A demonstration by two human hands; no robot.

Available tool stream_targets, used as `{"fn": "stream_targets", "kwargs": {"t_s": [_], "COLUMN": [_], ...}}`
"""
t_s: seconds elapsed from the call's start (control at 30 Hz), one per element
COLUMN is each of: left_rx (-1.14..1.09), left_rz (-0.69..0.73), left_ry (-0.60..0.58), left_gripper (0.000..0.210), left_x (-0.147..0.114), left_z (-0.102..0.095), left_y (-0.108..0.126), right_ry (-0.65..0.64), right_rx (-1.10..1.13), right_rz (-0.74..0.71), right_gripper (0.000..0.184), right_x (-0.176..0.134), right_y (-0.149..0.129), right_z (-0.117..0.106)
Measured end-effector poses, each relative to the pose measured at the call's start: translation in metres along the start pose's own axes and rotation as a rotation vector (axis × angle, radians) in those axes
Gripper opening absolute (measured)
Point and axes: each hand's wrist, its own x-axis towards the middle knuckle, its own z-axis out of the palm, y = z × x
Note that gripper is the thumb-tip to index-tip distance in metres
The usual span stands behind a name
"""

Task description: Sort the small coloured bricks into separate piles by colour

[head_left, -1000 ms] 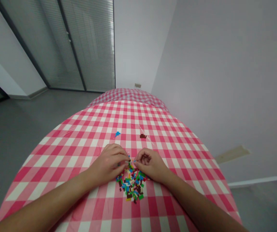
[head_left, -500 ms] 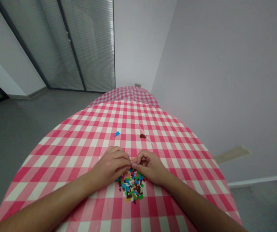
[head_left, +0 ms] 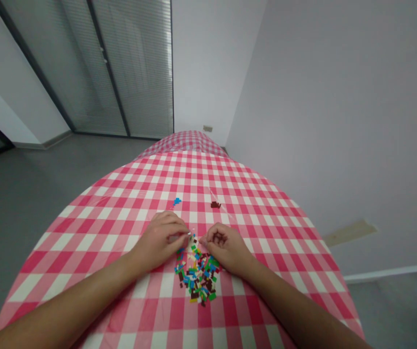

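Note:
A loose pile of small toy building bricks (head_left: 197,278) in blue, green, brown, yellow and white lies between my hands. At the upper left of the pile, my left hand (head_left: 162,240) pinches a tiny white brick (head_left: 189,233) between thumb and fingertips. My right hand (head_left: 228,247) is on the other side, thumb and index finger pressed together; what they hold, if anything, is too small to make out. Beyond the hands lie a small group of blue bricks (head_left: 177,201) and a small group of brown bricks (head_left: 215,205).
A red-and-white checked cloth (head_left: 128,194) covers the long table. A second checked surface (head_left: 190,140) stands past its far end. A plain wall (head_left: 320,121) runs along the right, and glass panels with blinds (head_left: 135,72) stand at the back left.
My hands were together at the fingertips and have moved apart. The left hand shifted left and slightly away from me, uncovering more of the pile; the right hand barely moved.

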Motion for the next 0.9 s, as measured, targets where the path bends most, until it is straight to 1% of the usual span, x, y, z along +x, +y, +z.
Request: {"fn": "stream_targets", "kwargs": {"t_s": [0.1,0.2,0.3,0.4,0.5,0.63,0.9], "left_rx": [0.034,0.064,0.128,0.206,0.269,0.318,0.383], "left_rz": [-0.14,-0.283,-0.406,-0.499,-0.539,-0.565,-0.568], "left_ry": [0.065,0.126,0.135,0.108,0.082,0.089,0.087], "left_gripper": [0.011,0.014,0.018,0.021,0.021,0.019,0.017], "left_x": [0.005,0.009,0.012,0.013,0.013,0.014,0.014], "left_z": [-0.006,-0.012,-0.014,-0.013,-0.012,-0.01,-0.01], "left_y": [-0.022,-0.042,-0.054,-0.06,-0.061,-0.061,-0.064], "right_ry": [0.069,0.071,0.048,0.027,0.011,0.004,-0.008], "right_rx": [-0.062,-0.084,-0.108,-0.129,-0.137,-0.145,-0.174], "right_rz": [0.031,0.049,0.054,0.066,0.062,0.059,0.056], "right_gripper": [0.013,0.011,0.01,0.01,0.01,0.011,0.01], "right_x": [0.004,0.005,0.004,0.004,0.005,0.005,0.005], "right_y": [0.005,0.008,0.007,0.005,0.004,0.003,-0.002], "right_z": [-0.002,-0.004,-0.004,-0.003,-0.003,-0.003,-0.004]}}
